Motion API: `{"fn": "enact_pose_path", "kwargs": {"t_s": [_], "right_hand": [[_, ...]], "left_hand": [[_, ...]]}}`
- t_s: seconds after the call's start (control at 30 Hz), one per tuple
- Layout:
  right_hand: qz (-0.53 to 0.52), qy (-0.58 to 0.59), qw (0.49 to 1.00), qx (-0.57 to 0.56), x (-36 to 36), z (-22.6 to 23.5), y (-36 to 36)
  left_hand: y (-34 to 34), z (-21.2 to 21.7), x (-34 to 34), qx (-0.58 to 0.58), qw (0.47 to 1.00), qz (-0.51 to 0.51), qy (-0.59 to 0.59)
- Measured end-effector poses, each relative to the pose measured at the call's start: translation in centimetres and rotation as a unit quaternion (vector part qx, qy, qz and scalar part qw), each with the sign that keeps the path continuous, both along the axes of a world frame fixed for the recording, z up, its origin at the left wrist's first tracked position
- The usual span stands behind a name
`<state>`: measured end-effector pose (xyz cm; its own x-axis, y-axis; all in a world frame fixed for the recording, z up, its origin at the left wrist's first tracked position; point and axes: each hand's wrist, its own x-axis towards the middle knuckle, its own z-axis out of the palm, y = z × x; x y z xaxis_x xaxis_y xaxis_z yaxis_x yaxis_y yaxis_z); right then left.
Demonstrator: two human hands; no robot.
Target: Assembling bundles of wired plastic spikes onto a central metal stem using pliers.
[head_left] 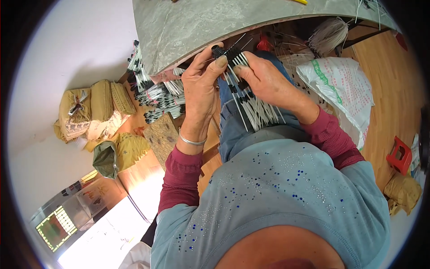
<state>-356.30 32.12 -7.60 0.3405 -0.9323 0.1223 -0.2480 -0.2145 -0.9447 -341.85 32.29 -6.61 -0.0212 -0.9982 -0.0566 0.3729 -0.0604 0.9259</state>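
Observation:
Both hands are raised close together over my lap, beside the table edge. My left hand [204,74] is closed, its thumb and fingers pinching a small black ribbed cylinder [217,50]. My right hand [268,80] is closed around a bundle of thin white sticks with black ends [260,110]. The sticks fan out below that hand toward my waist. A few thin sticks cross between the two hands, and some black tips rise above the fingers. How the cylinder joins the sticks, if it does, is hidden by my fingers.
A grey marbled table [192,27] curves just beyond my hands. Tied bundles of black-and-white sticks [163,101] lie at the left. Packed tan sacks [101,103] lean by the wall. At right are a white plastic sack [345,80] and a red stool [399,156].

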Motion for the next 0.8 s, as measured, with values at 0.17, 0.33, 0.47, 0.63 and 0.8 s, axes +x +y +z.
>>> {"fn": "enact_pose_path", "kwargs": {"t_s": [0.17,0.33,0.47,0.63,0.8], "right_hand": [[0.014,-0.028,0.999,0.020,-0.1,0.4,-0.1],[0.033,-0.008,0.999,0.027,0.0,0.6,0.0],[0.008,0.044,0.999,-0.008,0.1,0.5,0.6],[0.006,0.081,0.997,-0.013,0.0,0.5,0.6],[0.000,0.028,0.999,0.024,0.3,0.9,1.0]], "left_hand": [[-0.1,0.2,0.0,-0.003,1.000,-0.004,-0.014],[0.1,0.4,0.0,-0.001,1.000,-0.005,-0.020],[-0.2,0.5,1.0,-0.004,0.997,-0.061,-0.036],[-0.5,0.7,1.0,-0.001,0.995,-0.084,-0.045],[-1.0,0.6,2.2,0.000,0.990,-0.137,-0.025]]}}
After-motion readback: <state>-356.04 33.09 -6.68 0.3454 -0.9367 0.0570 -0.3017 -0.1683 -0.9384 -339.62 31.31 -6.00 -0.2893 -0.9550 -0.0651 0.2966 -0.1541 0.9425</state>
